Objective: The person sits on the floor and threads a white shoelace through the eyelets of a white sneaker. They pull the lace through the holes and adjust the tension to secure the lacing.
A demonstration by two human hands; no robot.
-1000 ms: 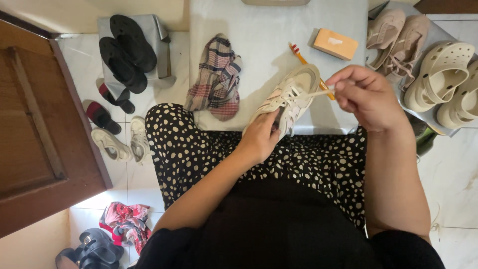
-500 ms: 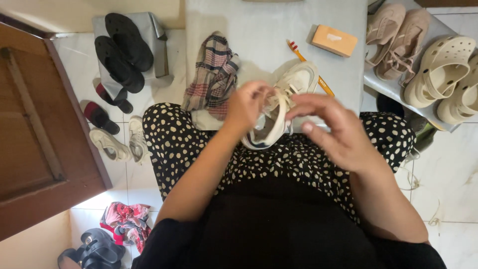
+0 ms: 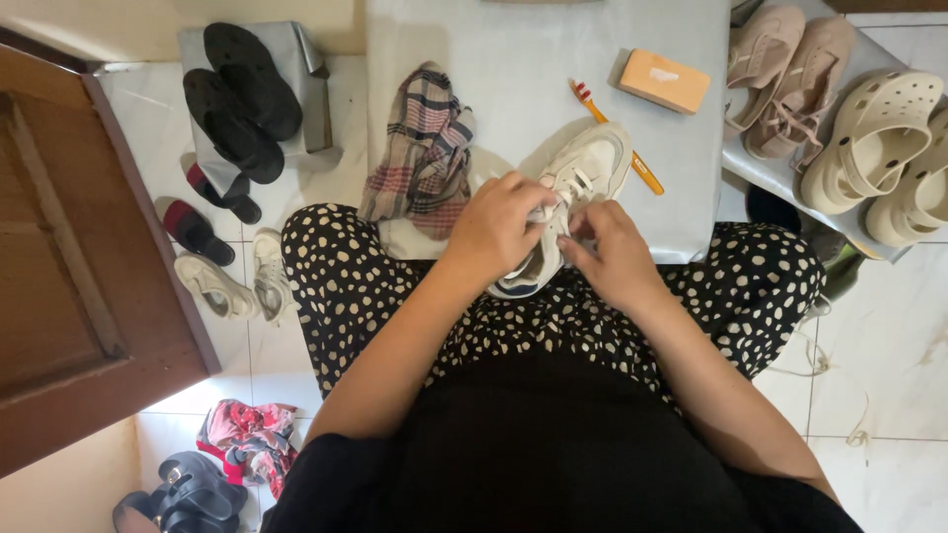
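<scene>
Head view is looking straight down, and both hands are meeting on the white sneaker (image 3: pixel 583 183) at the centre of the frame. The shoe is lying with its long axis slanting from lower left to upper right, heel down toward the lap and toe pointing up to the upper right, half on the polka-dot trousers (image 3: pixel 415 296) and half on the grey counter (image 3: pixel 533 59). The left hand (image 3: pixel 499 227) is curling over the shoe's near side and closing on it around the lacing, fingers pinched narrow. The right hand (image 3: pixel 617 257) is coming in from the lower right, fingertips tucked together against the laces; whether it is gripping a lace end I cannot tell. Both hands are touching the shoe, the left one sitting slightly further up it. Just beyond the toe, an orange-handled toothbrush (image 3: pixel 617 143) is lying on the counter, with an orange block (image 3: pixel 664 81) above it and a plaid cloth (image 3: pixel 420 148) to the left. At the upper right, beige shoes (image 3: pixel 790 74) and cream clogs (image 3: pixel 879 138) are resting on a rack; black sandals (image 3: pixel 242 99) are sitting on a box at the upper left, by a wooden door (image 3: pixel 69 276) and white floor tiles.
</scene>
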